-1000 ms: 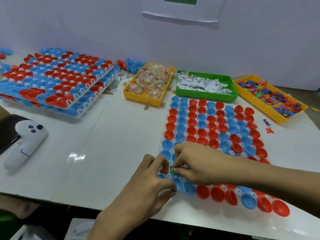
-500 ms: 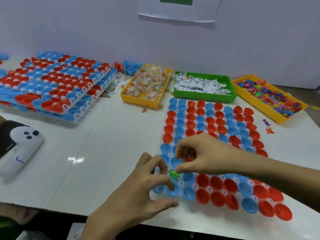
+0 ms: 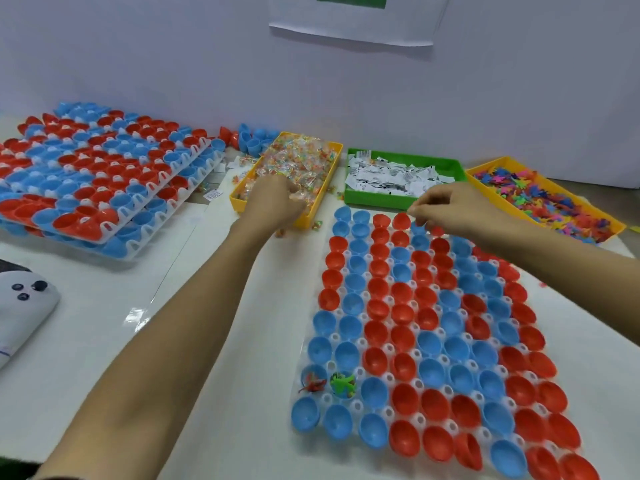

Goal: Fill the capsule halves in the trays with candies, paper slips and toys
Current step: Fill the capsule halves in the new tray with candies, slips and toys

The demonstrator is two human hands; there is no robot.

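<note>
A white tray (image 3: 419, 419) of red and blue capsule halves lies in front of me. In its near-left corner, one blue half holds a red toy (image 3: 313, 385) and the half beside it a green toy (image 3: 343, 382). My left hand (image 3: 273, 199) reaches into the yellow candy bin (image 3: 313, 216), fingers curled around wrapped candies. My right hand (image 3: 450, 209) hovers over the tray's far edge, just before the green bin of paper slips (image 3: 381, 201). Its fingers are curled; whether they hold anything is hidden. A yellow bin of coloured toys (image 3: 491, 188) sits at the far right.
Stacked trays of red and blue halves (image 3: 104, 188) fill the far left of the white table. Loose capsule halves (image 3: 249, 140) lie behind the candy bin, and a few candies are scattered by it. A white device (image 3: 24, 306) lies at the left edge. A wall stands close behind.
Both hands left the tray's near-left corner after the green toy went into a blue half. The left hand moved to the candy bin, the right hand to the tray's far edge.
</note>
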